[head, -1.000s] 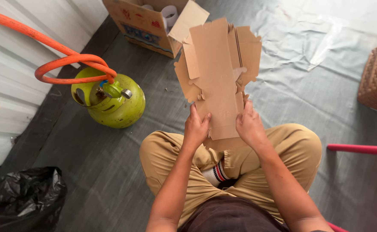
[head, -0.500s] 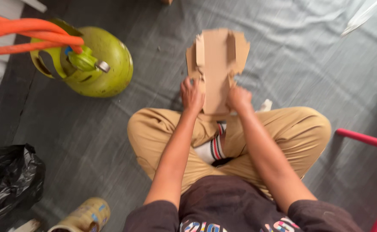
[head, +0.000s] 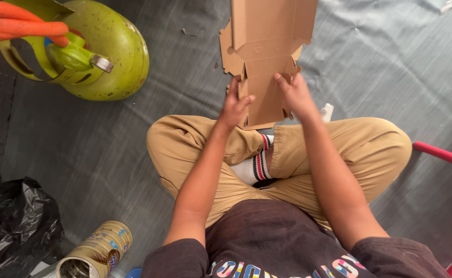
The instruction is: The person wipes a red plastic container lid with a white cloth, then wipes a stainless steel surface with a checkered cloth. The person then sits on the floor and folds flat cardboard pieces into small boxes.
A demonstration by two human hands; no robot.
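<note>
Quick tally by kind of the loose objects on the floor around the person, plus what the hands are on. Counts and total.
Flat cardboard box blank, left hand and right hand on it: 1
Green gas cylinder: 1
Orange hose: 1
Black plastic bag: 1
Gold tin can, lying on its side: 1
Total: 5
</note>
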